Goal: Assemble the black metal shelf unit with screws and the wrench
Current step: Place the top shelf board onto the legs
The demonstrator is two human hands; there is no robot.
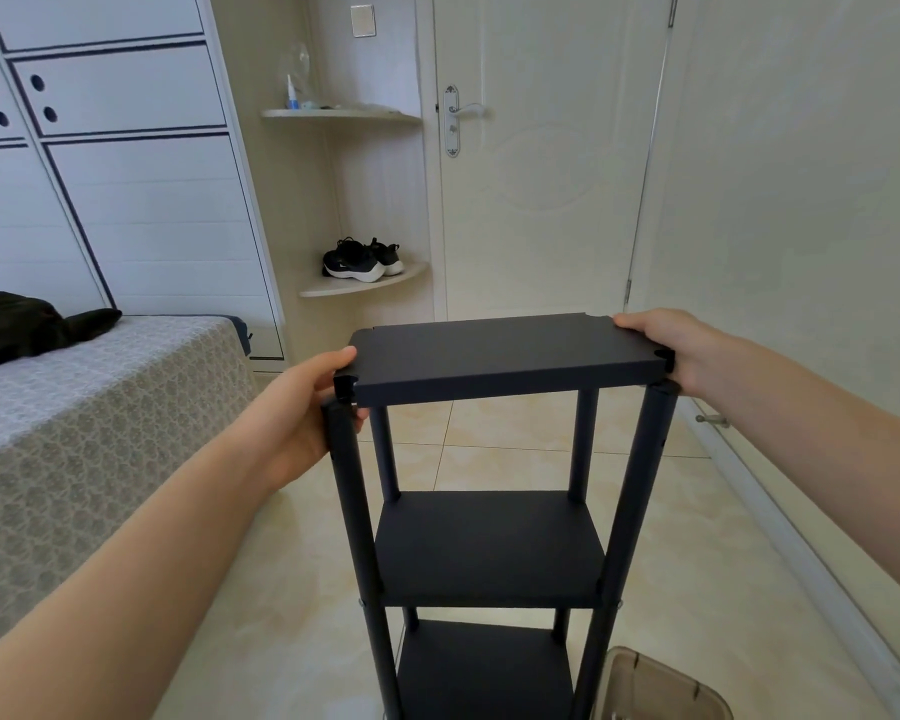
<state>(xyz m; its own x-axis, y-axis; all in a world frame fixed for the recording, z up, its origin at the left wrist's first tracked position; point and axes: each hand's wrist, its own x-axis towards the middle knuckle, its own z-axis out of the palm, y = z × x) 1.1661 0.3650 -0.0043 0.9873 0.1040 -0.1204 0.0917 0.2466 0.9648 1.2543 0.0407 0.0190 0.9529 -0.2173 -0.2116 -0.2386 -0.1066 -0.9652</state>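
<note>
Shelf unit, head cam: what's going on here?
A person grips the top shelf by its two short ends, left hand on the left end and right hand on the right, holding it at the tops of the posts. The middle shelf and bottom shelf are already in place. Neither hand holds anything else.

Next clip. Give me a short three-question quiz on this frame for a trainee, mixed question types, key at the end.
1. True or false: the left hand and the right hand both hold the top panel, one at each short end.
2. How many shelf panels does the black shelf unit show, top one included?
3. The black shoes sit: A on the bed, B on the lower corner shelf, C on the floor.
Key: 1 true; 2 three; 3 B.
</note>
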